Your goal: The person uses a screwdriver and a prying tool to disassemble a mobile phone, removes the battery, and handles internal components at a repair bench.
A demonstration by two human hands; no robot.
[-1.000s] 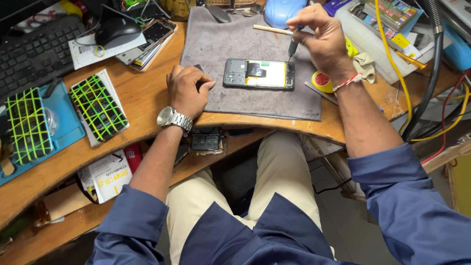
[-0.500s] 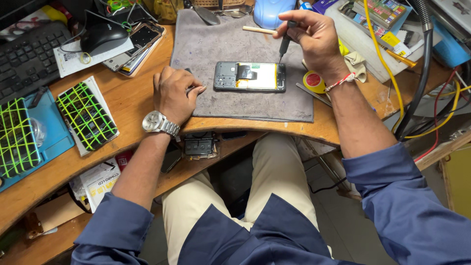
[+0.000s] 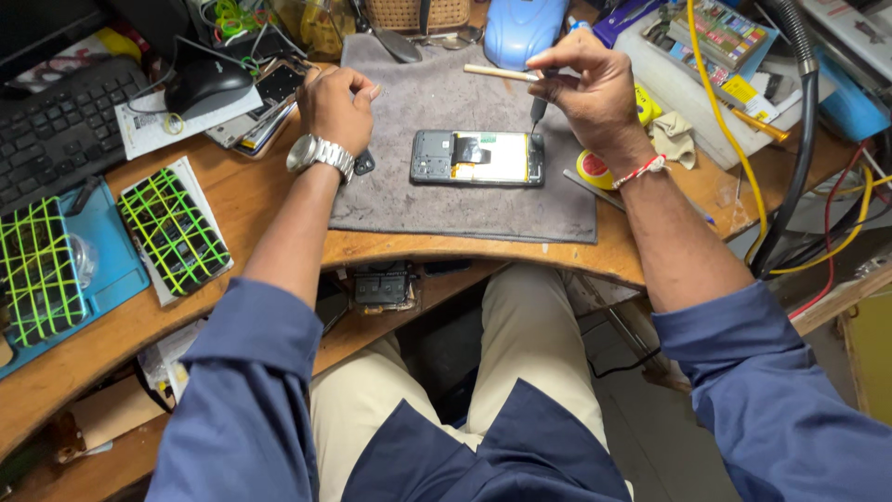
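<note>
My right hand (image 3: 595,93) hides the screwdriver's (image 3: 537,112) handle; its tip is too small to tell. The keyboard (image 3: 56,139) is cut off at the left edge.

A flat white box (image 3: 175,232) wrapped in green bands lies at the left of the frame on the table (image 3: 279,209). A second one (image 3: 37,270) sits on a blue tray at the far left edge. A white paper slip (image 3: 153,130) with dark print lies under the black mouse in the upper left. A small white box (image 3: 167,367) with print sticks out below the table edge, lower left. At the upper right, a long white box (image 3: 697,98) holds a colourful card (image 3: 725,33) and a yellow label (image 3: 739,91).
</note>
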